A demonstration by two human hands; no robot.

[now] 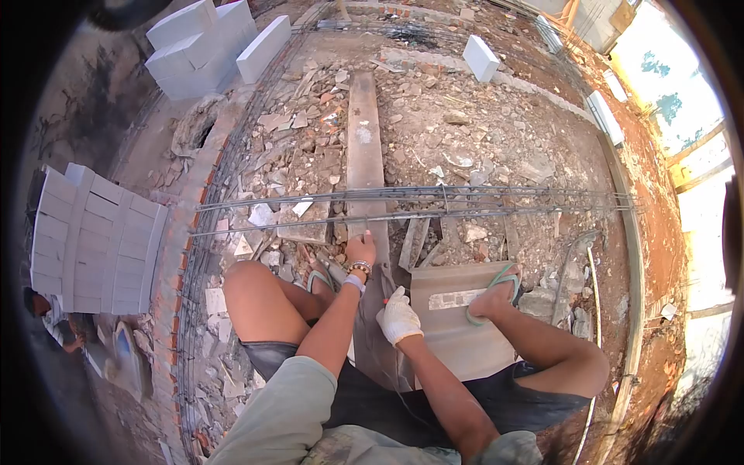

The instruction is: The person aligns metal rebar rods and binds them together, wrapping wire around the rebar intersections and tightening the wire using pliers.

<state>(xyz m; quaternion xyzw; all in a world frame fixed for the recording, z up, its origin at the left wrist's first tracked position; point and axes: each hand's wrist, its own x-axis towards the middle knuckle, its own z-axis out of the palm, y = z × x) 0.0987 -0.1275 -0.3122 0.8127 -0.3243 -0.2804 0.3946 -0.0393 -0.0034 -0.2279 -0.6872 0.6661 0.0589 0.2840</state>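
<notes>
My bare left hand point(361, 248), with bracelets at the wrist, is over the long plank point(364, 147), just below the lower steel rod point(333, 221). Its fingers look curled together; what they hold, if anything, is hidden. In a white work glove, my right hand point(399, 316) is closed beside a dark crumpled strip point(372, 310). A small red-orange bit shows at the glove's finger side, but the rest of that object is hidden. Several steel rods point(496, 191) run crosswise in front of both hands. A wide brown sheet point(457, 333) lies right of the glove.
Broken rubble point(449, 132) covers the ground. White blocks are stacked at left point(101, 240) and back left point(201, 50); one block point(481, 59) stands at the back. A brick edge with long rods point(186, 310) borders the left. Another person's hand point(75, 342) shows far left.
</notes>
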